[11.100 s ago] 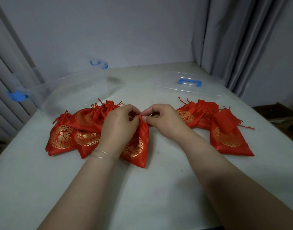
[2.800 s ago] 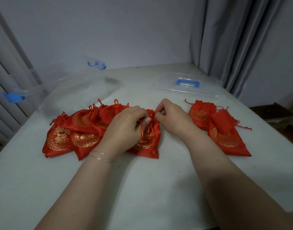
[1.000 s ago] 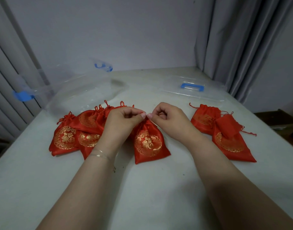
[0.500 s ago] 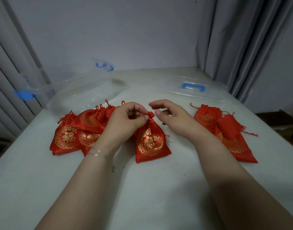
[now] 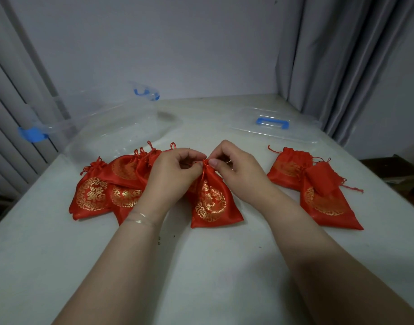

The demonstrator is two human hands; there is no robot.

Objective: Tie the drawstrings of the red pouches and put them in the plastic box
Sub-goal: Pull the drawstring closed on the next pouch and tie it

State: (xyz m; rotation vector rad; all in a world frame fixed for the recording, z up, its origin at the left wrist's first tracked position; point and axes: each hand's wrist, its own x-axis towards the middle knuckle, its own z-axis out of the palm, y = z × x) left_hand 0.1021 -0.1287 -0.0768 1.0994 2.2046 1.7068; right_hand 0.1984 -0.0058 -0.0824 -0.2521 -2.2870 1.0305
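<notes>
Right hand, open half second before, closed back onto gathered neck of middle pouch; left hand kept pinching drawstring. Clear plastic box held no pouches.

place: plain room, likely a home | signs: bare pale wall; grey curtains hanging in the corner; white table pushed against the wall; brown furniture beside it

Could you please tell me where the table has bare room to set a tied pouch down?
Bare table in front of the pouches, between the forearms; also between the centre pouch and the right pouches. Crowded: the left pile.
</notes>
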